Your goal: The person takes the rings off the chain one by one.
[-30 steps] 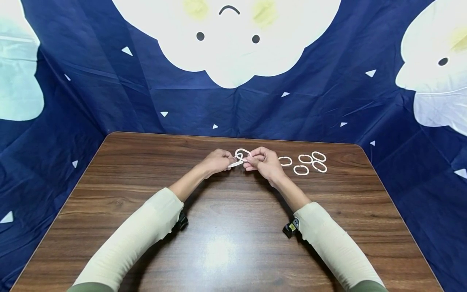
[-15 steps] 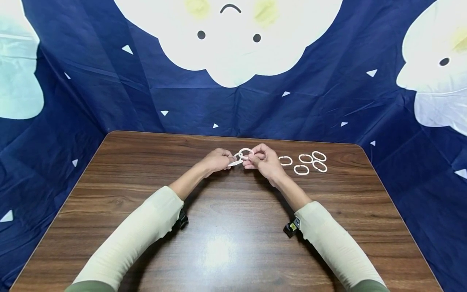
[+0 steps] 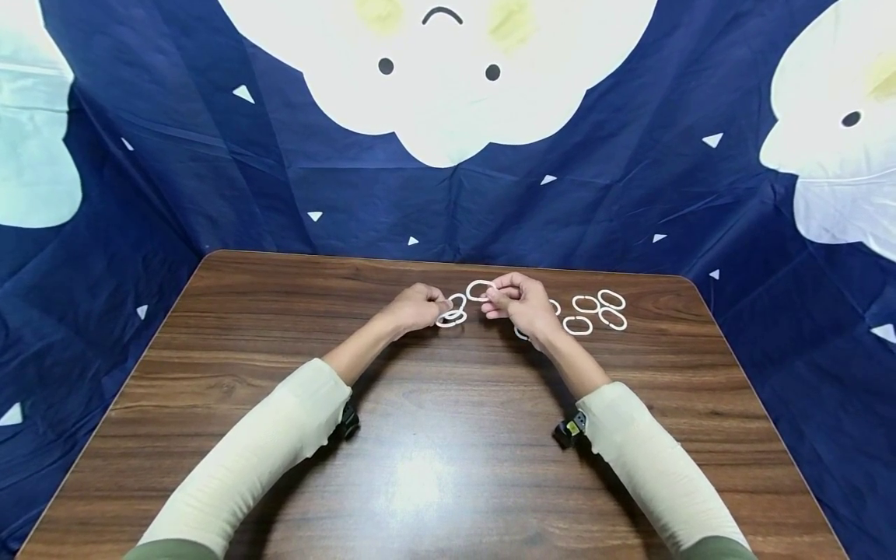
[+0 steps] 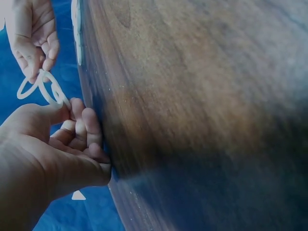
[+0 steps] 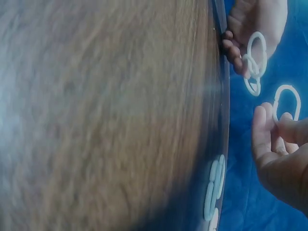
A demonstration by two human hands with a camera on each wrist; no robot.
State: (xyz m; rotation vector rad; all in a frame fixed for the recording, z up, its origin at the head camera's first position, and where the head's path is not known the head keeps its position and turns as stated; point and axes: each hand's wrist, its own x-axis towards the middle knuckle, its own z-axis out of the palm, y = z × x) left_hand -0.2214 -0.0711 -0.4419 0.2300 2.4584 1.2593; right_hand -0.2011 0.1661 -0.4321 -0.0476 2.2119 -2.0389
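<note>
In the head view my left hand [image 3: 416, 308] pinches two white oval plastic chain links [image 3: 452, 319] that hang looped through each other. To its right, my right hand [image 3: 523, 305] pinches one more white oval link [image 3: 481, 282] between thumb and fingers, raised and apart from the looped pair. The right wrist view shows that single link [image 5: 298, 98] upright in my right hand [image 5: 281, 161], with a small split in its side. Beyond it are the joined links [image 5: 263, 48] at my left hand's fingertips. Seen from the left wrist, my left hand [image 4: 53, 144] holds the pair by thumb and fingers.
Several loose white links [image 3: 578, 334] lie on the brown wooden table [image 3: 448, 389] right of my right hand, and another is partly hidden under that hand. A blue cloth backdrop [image 3: 364, 202] hangs close behind the table's far edge.
My right hand has moved right with its link, which overlapped the left hand's links before and now stands apart. The left hand has stayed in place with the linked pair.
</note>
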